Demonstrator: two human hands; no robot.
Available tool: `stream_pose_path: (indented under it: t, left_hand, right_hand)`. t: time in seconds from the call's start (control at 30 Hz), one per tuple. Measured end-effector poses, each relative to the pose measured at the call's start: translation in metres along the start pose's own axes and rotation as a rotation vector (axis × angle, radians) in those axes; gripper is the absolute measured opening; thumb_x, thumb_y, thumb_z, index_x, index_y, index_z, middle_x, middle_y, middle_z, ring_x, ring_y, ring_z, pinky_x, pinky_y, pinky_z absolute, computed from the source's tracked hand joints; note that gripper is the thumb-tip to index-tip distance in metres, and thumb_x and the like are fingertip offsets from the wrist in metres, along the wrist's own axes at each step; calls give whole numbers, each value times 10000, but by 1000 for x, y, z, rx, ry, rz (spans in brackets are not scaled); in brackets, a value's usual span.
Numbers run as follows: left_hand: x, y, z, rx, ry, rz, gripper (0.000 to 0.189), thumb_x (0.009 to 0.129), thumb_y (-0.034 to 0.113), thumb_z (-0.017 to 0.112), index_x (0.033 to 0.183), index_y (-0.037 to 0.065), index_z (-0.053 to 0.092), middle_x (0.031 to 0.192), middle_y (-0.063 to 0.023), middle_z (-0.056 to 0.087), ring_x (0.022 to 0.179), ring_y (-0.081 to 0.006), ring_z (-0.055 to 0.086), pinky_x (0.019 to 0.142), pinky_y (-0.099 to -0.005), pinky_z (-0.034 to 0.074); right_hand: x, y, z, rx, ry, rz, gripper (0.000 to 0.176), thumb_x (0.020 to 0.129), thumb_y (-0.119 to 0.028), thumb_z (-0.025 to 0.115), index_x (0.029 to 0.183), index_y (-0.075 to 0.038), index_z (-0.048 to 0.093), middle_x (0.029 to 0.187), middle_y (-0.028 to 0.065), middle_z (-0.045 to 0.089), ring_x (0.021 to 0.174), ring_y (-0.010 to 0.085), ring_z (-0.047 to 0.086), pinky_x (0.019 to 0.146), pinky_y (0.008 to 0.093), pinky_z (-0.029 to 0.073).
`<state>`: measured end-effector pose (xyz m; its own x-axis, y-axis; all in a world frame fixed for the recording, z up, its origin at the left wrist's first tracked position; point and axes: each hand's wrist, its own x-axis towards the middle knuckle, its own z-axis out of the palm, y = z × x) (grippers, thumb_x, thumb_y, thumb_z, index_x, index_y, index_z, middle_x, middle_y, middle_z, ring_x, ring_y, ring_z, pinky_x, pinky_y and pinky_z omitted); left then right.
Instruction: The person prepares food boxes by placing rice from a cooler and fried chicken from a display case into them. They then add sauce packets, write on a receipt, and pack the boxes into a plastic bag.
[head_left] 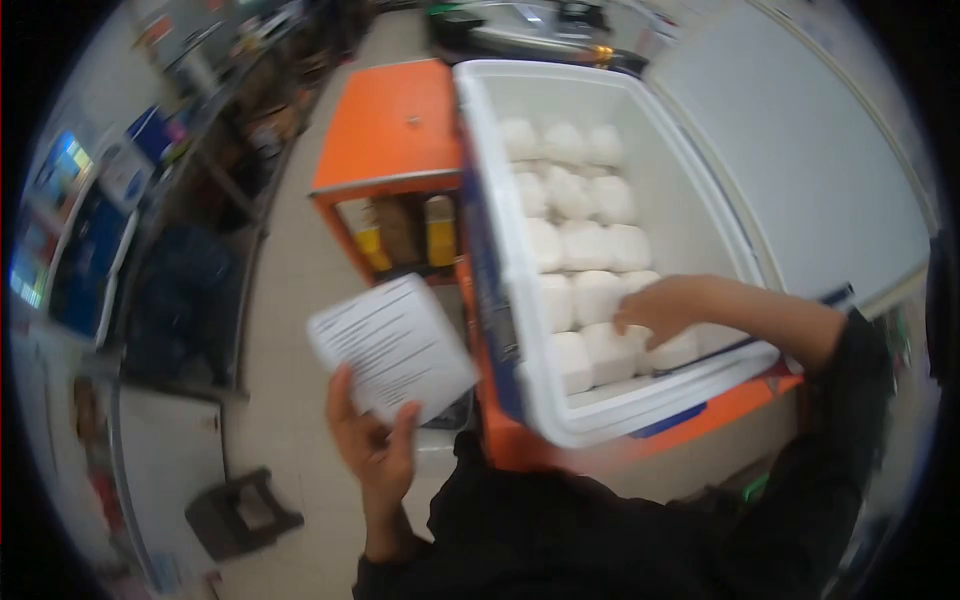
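My left hand point(375, 440) grips a white printed sheet point(395, 345) by its lower edge, fingers behind and thumb in front. Dark lines of text run across it, too blurred to read. To the right stands a large cooler box point(575, 425) with a white rim and blue sides. White rounded blocks point(585, 245) lie in rows inside it. My right hand point(665, 308) reaches over the cooler's right side, with its bent fingers apart and the tips right at the blocks near the front end.
An orange table point(390, 120) with yellow-labelled items beneath adjoins the cooler's left side. A large white panel point(800, 140) leans along the right. A dark stool point(240, 515) stands on the floor at lower left, and cluttered shelving point(220, 190) lines the left.
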<state>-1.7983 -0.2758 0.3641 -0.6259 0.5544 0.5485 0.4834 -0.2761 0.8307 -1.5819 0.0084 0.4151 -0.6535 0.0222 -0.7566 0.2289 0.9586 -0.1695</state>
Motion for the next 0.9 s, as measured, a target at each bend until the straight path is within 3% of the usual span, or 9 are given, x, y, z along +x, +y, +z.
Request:
stream_pose_path:
  t: [0.1, 0.2, 0.3, 0.4, 0.53, 0.6, 0.73, 0.83, 0.9]
  left_hand:
    - [-2, -8, -3, -250, 63, -275, 446, 808, -32, 567, 1228, -44, 419, 1217, -181, 449, 1077, -236, 484, 862, -315, 431]
    - [-12, -35, -6, -170, 66, -394, 433, 822, 6, 556, 1233, -38, 425, 1239, -177, 441, 1092, -231, 476, 889, -321, 408]
    - [-13, -52, -7, -109, 57, -453, 458, 829, 25, 520, 1271, -13, 404, 1326, -134, 381, 1154, -225, 430, 958, -342, 350]
    - [-8, -61, -6, 38, 28, -403, 483, 854, 82, 497, 1310, 5, 358, 1341, -132, 366, 1174, -233, 411, 966, -342, 336]
    - [8, -65, -3, 136, 22, -345, 504, 875, 147, 481, 1337, 24, 323, 1368, -133, 327, 1210, -252, 376, 954, -342, 349]
    - [16, -70, -3, 166, -57, -329, 494, 880, 145, 462, 1339, 27, 322, 1374, -137, 320, 1231, -260, 351, 959, -357, 346]
    - [29, -65, 9, 157, -75, -294, 501, 871, 155, 469, 1335, 26, 329, 1371, -149, 318, 1239, -265, 343, 976, -374, 331]
    - [34, -56, 10, 183, -91, -239, 521, 854, 148, 475, 1338, 25, 323, 1368, -162, 318, 1246, -272, 335, 1003, -405, 305]
    - [37, -40, 16, -35, -46, -259, 522, 843, 111, 478, 1337, 30, 330, 1388, -146, 295, 1285, -266, 275, 1040, -408, 255]
  right_hand:
    - [10, 14, -29, -101, -190, 213, 436, 673, -212, 690, 1077, -121, 554, 982, 93, 607, 950, 277, 568, 768, 417, 446]
    - [4, 39, -57, -121, 262, 457, 314, 683, -117, 618, 986, -51, 566, 943, 152, 596, 825, 322, 595, 665, 420, 471]
    - [3, 59, -72, -101, 294, 589, 323, 680, -85, 614, 993, -31, 553, 967, 150, 578, 832, 331, 585, 667, 429, 459]
    - [6, 69, -58, -51, -251, 319, 506, 594, -174, 713, 1050, -40, 540, 936, 116, 587, 865, 298, 567, 720, 422, 439]
    - [-3, 58, -2, 270, -478, 226, 613, 554, -202, 742, 1101, -43, 516, 983, 119, 569, 928, 280, 548, 773, 400, 429]
    - [-14, 50, 12, 235, -237, 230, 675, 557, -208, 741, 1153, -39, 473, 1047, 128, 536, 983, 283, 520, 803, 383, 419]
    - [-20, 45, 21, 194, -149, 220, 680, 555, -208, 740, 1147, -36, 453, 1109, 153, 492, 1014, 298, 500, 805, 385, 418]
    - [-28, 33, 14, 275, -112, 170, 594, 563, -203, 744, 1067, -26, 483, 1019, 176, 541, 968, 318, 524, 777, 396, 426]
    - [-46, 18, -7, 301, 80, 264, 515, 575, -176, 744, 997, -14, 495, 895, 184, 584, 855, 340, 566, 728, 395, 443]
